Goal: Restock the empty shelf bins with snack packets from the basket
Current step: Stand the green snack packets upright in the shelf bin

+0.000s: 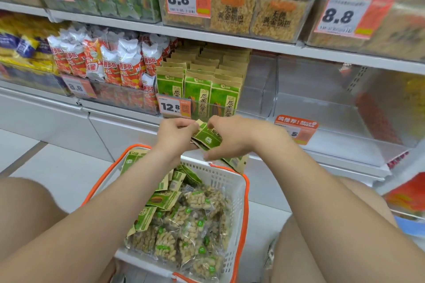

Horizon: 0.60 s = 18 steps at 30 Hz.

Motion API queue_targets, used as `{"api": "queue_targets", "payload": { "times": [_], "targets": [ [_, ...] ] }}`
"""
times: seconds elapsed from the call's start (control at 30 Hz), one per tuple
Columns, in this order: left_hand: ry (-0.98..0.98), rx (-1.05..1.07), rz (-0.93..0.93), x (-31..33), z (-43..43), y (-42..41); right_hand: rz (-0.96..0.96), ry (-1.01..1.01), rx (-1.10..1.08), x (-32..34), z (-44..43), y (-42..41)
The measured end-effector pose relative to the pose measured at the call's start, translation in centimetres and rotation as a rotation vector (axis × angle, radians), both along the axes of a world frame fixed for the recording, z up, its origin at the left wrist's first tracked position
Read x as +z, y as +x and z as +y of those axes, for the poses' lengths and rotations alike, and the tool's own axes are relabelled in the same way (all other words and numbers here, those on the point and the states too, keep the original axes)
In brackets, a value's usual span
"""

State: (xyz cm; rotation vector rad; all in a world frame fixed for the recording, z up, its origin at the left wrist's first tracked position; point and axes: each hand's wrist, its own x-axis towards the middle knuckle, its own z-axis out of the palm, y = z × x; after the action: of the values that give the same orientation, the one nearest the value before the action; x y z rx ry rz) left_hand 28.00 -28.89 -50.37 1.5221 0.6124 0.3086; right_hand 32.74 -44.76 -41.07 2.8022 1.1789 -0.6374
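Note:
Both hands meet above the far rim of the white basket (232,181). My left hand (176,133) and my right hand (232,136) grip a small stack of green-and-tan snack packets (208,138) between them, just below the shelf edge. More green packets and clear bags of pale puffed snacks (195,230) lie in the basket. On the shelf straight ahead, a bin of matching green packets (200,80) stands nearly full. To its right sit a narrow empty clear bin (257,89) and a wide empty clear bin (322,108).
Red-and-white snack bags (110,60) fill the bin to the left. The upper shelf holds green packs and clear tubs of golden snacks (253,11). Price tags hang on the bin fronts. My knees flank the basket, which has orange handles (247,190).

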Motion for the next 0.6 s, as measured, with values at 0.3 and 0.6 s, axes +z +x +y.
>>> {"api": "queue_targets", "payload": {
  "times": [0.3,0.6],
  "targets": [
    [-0.483,-0.017,-0.107,4.4,-2.2,0.4,-0.189,0.13,-0.108,0.6,1.0,-0.7],
    [-0.046,-0.086,-0.101,6.1,-4.5,1.4,0.147,0.828,-0.597,2.8,-1.4,1.0]
  ]
}}
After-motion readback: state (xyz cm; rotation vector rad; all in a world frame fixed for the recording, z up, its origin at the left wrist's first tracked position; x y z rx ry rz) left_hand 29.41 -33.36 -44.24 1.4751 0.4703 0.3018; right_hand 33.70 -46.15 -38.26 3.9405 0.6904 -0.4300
